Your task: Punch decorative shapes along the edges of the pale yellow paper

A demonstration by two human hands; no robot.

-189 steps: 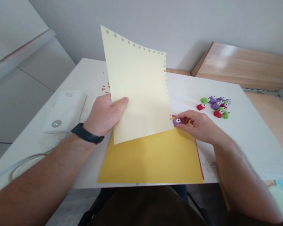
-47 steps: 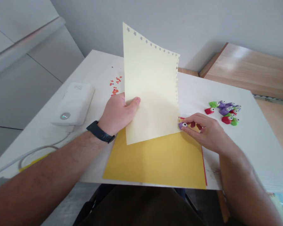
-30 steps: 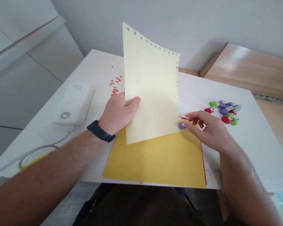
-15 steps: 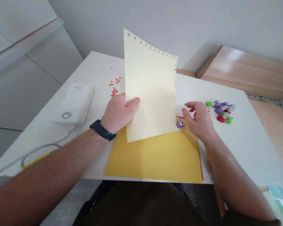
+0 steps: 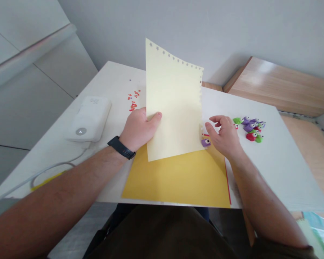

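My left hand (image 5: 143, 126) grips the left edge of a pale yellow sheet of paper (image 5: 175, 104), its thumb on the front and the other fingers behind. The sheet is tilted up above a darker yellow sheet (image 5: 175, 180). Star-shaped holes run along its top edge, and more holes follow the right edge. At its lower right corner is a small purple hole punch (image 5: 205, 142) with an eye-like spot. Just right of that punch, my right hand (image 5: 224, 135) hovers with bent fingers apart, holding nothing.
Several purple, green and red punches (image 5: 251, 127) are grouped at the right of the white table (image 5: 275, 172). Small orange paper bits (image 5: 133, 105) lie behind my left hand. A white device (image 5: 90, 118) with a cable (image 5: 56, 165) sits at the left. A wooden unit (image 5: 280, 82) adjoins the back right.
The view has shifted slightly. Both hands keep nearly the same pose, with the paper still in my left hand and my right hand still apart from the purple hole punch.
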